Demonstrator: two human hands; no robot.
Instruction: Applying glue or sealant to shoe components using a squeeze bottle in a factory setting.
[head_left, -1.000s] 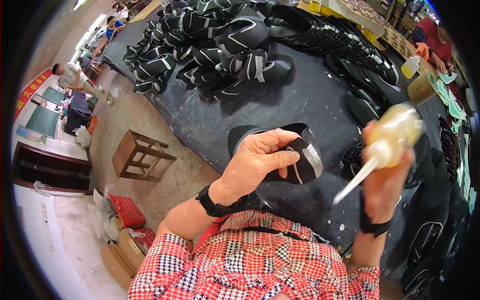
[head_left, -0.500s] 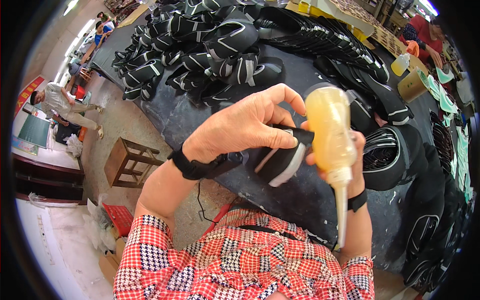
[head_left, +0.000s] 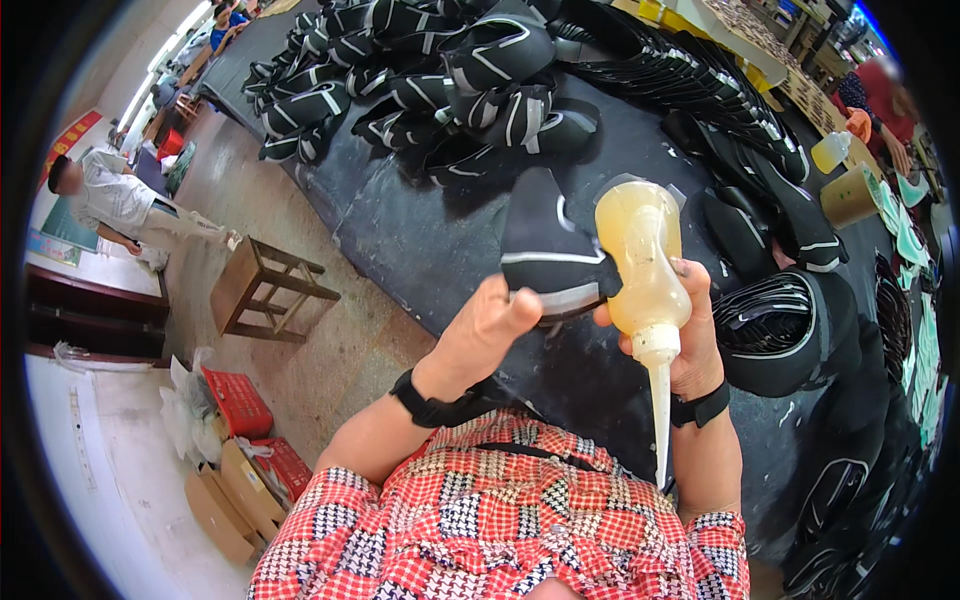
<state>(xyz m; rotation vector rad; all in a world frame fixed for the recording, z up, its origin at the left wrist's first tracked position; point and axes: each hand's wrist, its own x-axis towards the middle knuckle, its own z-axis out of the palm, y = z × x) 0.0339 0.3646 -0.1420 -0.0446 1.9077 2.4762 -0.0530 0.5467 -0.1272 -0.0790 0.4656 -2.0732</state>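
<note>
My left hand (head_left: 485, 332) is closed at the lower left edge of a black shoe upper (head_left: 552, 245), with the thumb in front and most fingers hidden. A pale grey stripe and a wider grey band cross the piece, which is held up above the table. My right hand (head_left: 697, 335) is wrapped round a clear squeeze bottle (head_left: 645, 255) of yellowish liquid. The bottle's long white nozzle points down toward me. Right-hand fingertips show beside the bottle, near the upper's right edge; whether they touch it I cannot tell.
A dark table (head_left: 390, 230) carries a heap of black shoe uppers (head_left: 500, 55) and a fanned row of them (head_left: 690, 85). More nested pieces (head_left: 765, 320) lie at right. A wooden stool (head_left: 265, 290) stands on the floor at left. Other people are farther off.
The black upper has been turned and raised, now spread upright beside the bottle. My left hand has moved down to its lower edge. The bottle stays in my right hand, shifted slightly left.
</note>
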